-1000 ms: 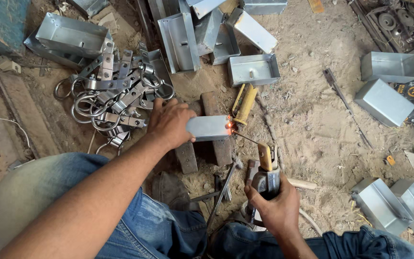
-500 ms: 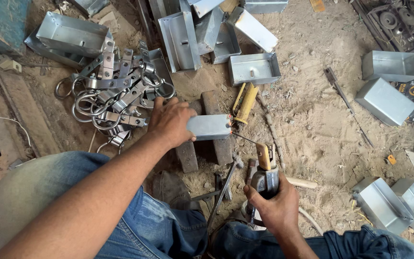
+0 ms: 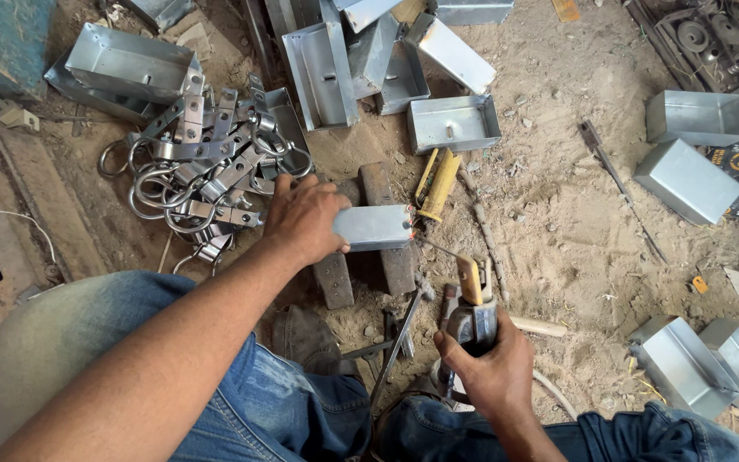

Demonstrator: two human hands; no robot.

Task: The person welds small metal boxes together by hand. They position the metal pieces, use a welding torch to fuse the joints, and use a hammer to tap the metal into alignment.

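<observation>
My left hand holds a small grey sheet-metal box down on two dark bars lying in the sand. My right hand grips a welding electrode holder with a yellow clamp. Its thin rod reaches up to the box's right end, where a small orange glow shows. My knees in blue jeans fill the bottom of the view.
A heap of metal rings and brackets lies left of the box. Open metal trays sit beyond it, closed boxes to the right and lower right. A yellow-handled tool and a long rod lie on the sand.
The bright welding spark at the box's right end has faded to a small glow. Both hands stay almost where they were.
</observation>
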